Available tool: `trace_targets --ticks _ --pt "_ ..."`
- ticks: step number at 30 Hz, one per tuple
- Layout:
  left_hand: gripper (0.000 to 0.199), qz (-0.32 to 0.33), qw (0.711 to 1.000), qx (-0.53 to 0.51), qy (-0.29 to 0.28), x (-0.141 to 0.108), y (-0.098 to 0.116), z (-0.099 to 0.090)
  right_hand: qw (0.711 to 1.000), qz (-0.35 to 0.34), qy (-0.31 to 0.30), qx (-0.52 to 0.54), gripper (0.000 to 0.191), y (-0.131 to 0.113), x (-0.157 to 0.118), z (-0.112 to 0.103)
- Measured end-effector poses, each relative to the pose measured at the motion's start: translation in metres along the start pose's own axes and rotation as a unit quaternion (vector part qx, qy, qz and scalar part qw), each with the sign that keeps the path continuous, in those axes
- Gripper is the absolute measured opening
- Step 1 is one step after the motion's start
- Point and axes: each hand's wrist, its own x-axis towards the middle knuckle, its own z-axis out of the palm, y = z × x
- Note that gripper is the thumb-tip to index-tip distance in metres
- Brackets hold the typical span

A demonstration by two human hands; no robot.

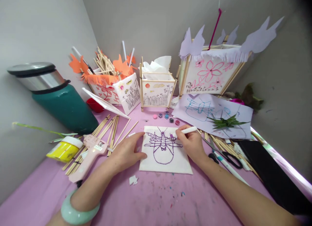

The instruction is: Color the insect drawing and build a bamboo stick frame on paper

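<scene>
A white square panel [148, 166] lies flat before me, with a purple line drawing of a winged insect on it. My right hand [191, 143] is closed around a white marker [189, 130], its fingers at the upper right of the panel, beside the insect's right wing. The marker's tip is hidden or too small to make out. At the panel's left edge rests my left hand [128, 152], thumb and fingers apart, touching the edge and holding nothing. A jade-green bangle [80, 213] circles that wrist.
On the left are a pink glue gun [89, 157], bundled sticks [113, 131], a yellow paint jar [64, 149] and a teal bottle [64, 104]. Decorated boxes [156, 94] stand behind. Scissors [229, 157], a drawing sheet [180, 105] and a black slab [273, 177] lie right.
</scene>
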Motion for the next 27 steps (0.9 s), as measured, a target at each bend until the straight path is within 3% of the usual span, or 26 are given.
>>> trace_targets --ticks 6,12,27 --pt "0.063 0.015 1.000 0.007 0.014 0.003 -0.012 0.007 0.999 -0.004 -0.037 0.020 0.018 -0.002 -0.002 0.002" --pt "0.065 0.022 0.999 0.013 0.019 0.004 -0.016 0.010 1.000 -0.001 0.000 0.000 0.017 0.001 0.000 0.001" --pt "0.068 0.016 1.000 0.010 0.020 0.004 -0.018 0.011 1.000 -0.009 -0.005 -0.019 0.017 0.001 0.000 -0.001"
